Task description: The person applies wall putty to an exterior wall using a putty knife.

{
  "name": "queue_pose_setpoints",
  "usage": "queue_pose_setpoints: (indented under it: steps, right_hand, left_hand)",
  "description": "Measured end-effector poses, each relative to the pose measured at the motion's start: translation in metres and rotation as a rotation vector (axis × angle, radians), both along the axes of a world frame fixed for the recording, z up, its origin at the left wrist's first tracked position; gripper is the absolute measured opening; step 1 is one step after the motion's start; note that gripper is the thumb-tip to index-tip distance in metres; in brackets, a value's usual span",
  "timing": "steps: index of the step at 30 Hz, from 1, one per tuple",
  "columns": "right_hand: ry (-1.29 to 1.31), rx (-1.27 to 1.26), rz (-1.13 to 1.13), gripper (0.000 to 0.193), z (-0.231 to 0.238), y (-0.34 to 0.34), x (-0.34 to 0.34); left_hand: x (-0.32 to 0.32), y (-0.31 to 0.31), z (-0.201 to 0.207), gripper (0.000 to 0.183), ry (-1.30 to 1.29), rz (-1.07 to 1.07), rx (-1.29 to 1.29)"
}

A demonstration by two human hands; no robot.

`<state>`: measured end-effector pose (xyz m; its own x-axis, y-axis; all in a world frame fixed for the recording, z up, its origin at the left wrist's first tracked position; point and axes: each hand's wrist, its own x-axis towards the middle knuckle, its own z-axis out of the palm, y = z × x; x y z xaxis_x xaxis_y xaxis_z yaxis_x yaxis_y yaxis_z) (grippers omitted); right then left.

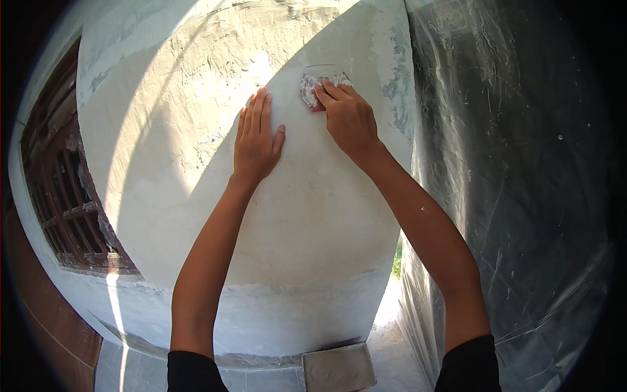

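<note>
In front of me stands a pale plastered wall (307, 196). My right hand (349, 117) is closed on a flat reddish piece smeared with white (311, 93), pressed to the upper part of the wall. Whether this piece is a scraper or an abrasive sheet I cannot make out. A thin dark line curves on the wall just above it. My left hand (257, 140) lies open to the left of it, palm toward the wall, fingers pointing up and the thumb apart. Sunlight falls on a rougher patch of plaster (209, 72) beside the left fingertips.
To the left is a brown window frame with bars (72, 202). Wrinkled clear plastic sheeting (450, 163) hangs down the right side, past the wall's edge. A shallow rectangular tray (339, 369) with grey material stands on the tiled floor (261, 381) at the wall's foot.
</note>
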<state>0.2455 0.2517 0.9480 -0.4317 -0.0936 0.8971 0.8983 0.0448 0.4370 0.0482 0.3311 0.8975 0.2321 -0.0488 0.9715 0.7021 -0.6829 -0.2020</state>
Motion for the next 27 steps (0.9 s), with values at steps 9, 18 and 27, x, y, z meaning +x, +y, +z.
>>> queue_pose_setpoints:
  steps: [9,18,27]
  right_hand:
    - [-0.093,-0.176,-0.233,0.038,-0.045,-0.003,0.013]
    - [-0.062,-0.141,0.054,0.028,-0.058,-0.035,0.001]
    - [0.619,-0.227,0.334,0.037,0.013,-0.016,0.018]
  left_hand:
    - [0.006,0.006,-0.001,0.065,-0.037,0.075,0.107]
    - [0.002,0.011,0.011,0.063,-0.005,-0.005,0.158]
    - [0.005,0.014,0.008,0.062,-0.04,0.085,0.203]
